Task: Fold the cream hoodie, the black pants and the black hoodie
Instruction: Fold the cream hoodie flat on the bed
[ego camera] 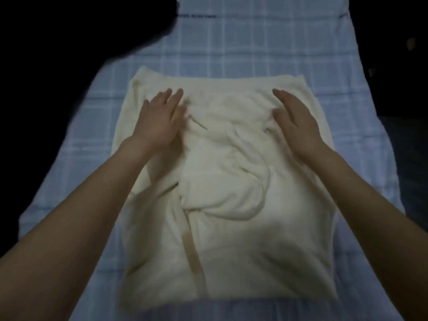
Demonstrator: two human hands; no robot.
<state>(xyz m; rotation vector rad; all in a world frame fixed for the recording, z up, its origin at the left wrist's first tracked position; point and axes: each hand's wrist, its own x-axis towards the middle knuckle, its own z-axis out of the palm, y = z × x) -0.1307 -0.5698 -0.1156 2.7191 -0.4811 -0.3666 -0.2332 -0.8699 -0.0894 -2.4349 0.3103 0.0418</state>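
A cream hoodie (231, 205) lies in the middle of the frame on a pale blue checked sheet (254, 42). The sheet runs from the bottom edge up to the top centre, and its white lines form large squares. The hoodie is gathered into a rough rectangle. Its far edge is fairly straight across the upper middle, and its near edge stops just short of the bottom of the frame. Folds and creases bunch across its centre, where one layer overlaps another. A tan strip (192, 253) runs down the lower centre along the edge of that overlap.

Both forearms are bare and reach in from the lower corners. The left hand (162, 119) rests palm down on the upper left part of the hoodie, with its fingers straight and close together, holding nothing. The right hand (294, 121) lies flat on the upper right part, with its fingers straight and pointing up the frame and its thumb spread toward the centre. It grips nothing either. The hands are well apart, with the creased cloth between them.

The room around the sheet is almost black. The upper left corner and the whole right side are too dark to make out, and the picture is dim and soft throughout.
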